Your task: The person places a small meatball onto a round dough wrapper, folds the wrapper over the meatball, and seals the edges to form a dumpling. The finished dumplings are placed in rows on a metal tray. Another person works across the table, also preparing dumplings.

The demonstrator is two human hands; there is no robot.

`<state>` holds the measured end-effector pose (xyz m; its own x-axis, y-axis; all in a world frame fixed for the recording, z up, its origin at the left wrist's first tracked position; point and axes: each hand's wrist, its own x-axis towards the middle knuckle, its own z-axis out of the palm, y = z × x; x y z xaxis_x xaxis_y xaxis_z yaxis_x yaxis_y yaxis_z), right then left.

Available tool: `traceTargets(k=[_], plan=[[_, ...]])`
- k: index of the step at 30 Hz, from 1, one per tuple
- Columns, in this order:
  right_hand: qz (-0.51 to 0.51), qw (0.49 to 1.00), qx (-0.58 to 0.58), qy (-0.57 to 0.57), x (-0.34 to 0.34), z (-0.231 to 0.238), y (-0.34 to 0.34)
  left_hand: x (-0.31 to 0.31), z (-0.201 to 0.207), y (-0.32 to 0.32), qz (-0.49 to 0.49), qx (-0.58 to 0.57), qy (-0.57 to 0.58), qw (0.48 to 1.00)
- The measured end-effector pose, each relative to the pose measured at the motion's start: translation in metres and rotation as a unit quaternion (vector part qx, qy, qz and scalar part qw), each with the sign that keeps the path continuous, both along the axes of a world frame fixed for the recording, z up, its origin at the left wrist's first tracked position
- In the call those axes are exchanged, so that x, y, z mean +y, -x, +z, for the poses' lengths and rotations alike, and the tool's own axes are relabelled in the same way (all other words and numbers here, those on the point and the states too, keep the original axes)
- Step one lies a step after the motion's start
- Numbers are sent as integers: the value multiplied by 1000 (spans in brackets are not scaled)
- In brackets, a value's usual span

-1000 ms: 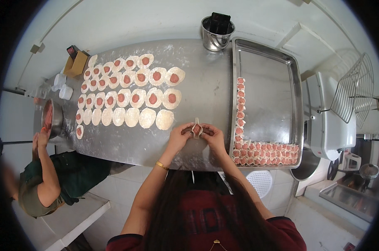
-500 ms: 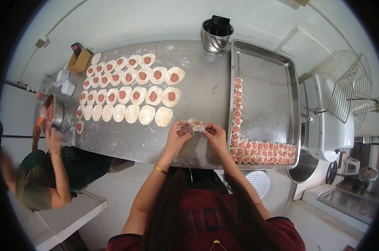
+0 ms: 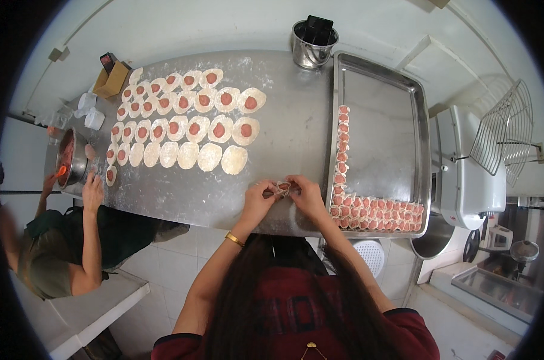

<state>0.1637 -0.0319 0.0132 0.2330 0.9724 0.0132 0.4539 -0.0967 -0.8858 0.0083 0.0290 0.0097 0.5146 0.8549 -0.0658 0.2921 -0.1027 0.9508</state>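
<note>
Between my hands, above the near edge of the steel table [image 3: 284,129], is a small open-topped dumpling [image 3: 282,186] with pink meat showing in its gathered wrapper. My left hand [image 3: 259,200] pinches its left side with thumb and fingers. The fingertips of my right hand [image 3: 305,196] close on its right side. To the right, a large metal tray [image 3: 377,84] holds finished dumplings [image 3: 377,215] packed in rows along its near edge, with a single line up its left side. Left of my hands lie rows of round dough wrappers [image 3: 209,158], most topped with a meat dab.
At left, a co-worker's hand [image 3: 93,192] is beside the wrappers; another holds an orange spoon [image 3: 60,171] at a steel bowl [image 3: 78,162] of meat. A steel bucket [image 3: 312,55] stands at the back, a cardboard box [image 3: 110,83] at far left, a white machine [image 3: 467,171] beyond the tray.
The wrapper in my fingers is drawn in more tightly around its filling. The co-worker's hands have shifted, and one more wrapper in the nearest full row now bears meat.
</note>
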Motion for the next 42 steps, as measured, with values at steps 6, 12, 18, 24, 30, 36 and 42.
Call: traceTargets(k=[6,12,18,24,30,36,42], plan=[[60,998,-24,-17,12,-5,-6,-3,7,-9,22,60,-2,998],[19,992,-121,14,2,3,-6,-1,8,-10,-32,75,-48,996],[0,997,-75,-23,5,0,0,1,6,-19,-39,91,-48,994],[2,1000,-6,-5,8,-2,-6,0,6,-24,-38,138,-84,986],[-27,995,-99,-7,2,-2,-9,4,8,-14,-49,119,-84,988],[-23,998,-61,18,2,-2,-3,11,5,-19,-78,86,-53,992],[-55,997,-46,-28,7,2,-4,13,9,-27,-74,110,-35,991]])
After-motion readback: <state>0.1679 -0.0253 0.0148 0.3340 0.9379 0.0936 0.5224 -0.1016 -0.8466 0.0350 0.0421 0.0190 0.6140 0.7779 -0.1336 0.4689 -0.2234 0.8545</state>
